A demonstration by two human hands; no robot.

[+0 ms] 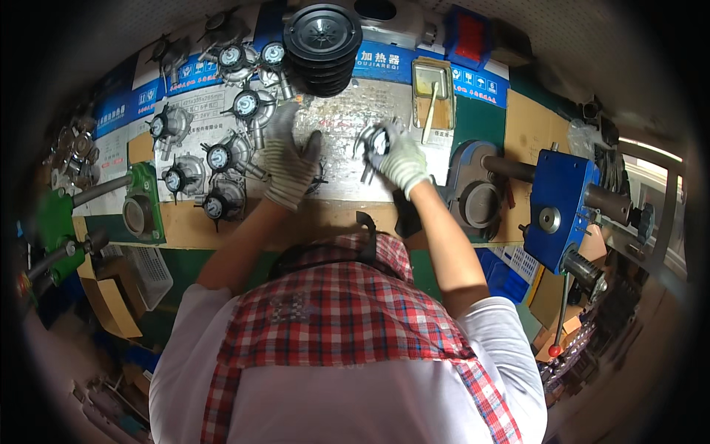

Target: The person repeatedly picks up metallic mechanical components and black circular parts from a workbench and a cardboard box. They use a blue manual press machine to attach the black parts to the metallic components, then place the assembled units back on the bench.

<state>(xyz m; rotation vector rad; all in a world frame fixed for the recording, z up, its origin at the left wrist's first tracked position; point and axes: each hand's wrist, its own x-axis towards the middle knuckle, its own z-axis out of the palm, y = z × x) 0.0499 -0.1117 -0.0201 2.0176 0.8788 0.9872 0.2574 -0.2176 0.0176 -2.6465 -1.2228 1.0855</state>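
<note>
Both of my hands wear striped, grey-palmed work gloves. My right hand (405, 159) is closed on a small metal pump-like housing (378, 142) with a black round centre, held over the right half of the cardboard-covered bench. To its left, my left hand (288, 164) has its thumb and fingers apart and holds nothing visible. Partly hidden beside the left glove's wrist is another dark round part (319, 178). Several similar housings with silver bodies and pipe stubs lie left of that hand, the nearest being one housing (220, 157) and another (248, 106).
A stack of black ribbed discs (323, 33) stands at the back. Right of it is an open tray (444, 111) with a brush (430, 111) across it. A green press-like fixture (144, 203) flanks the left side; a blue lever machine (560, 211) flanks the right.
</note>
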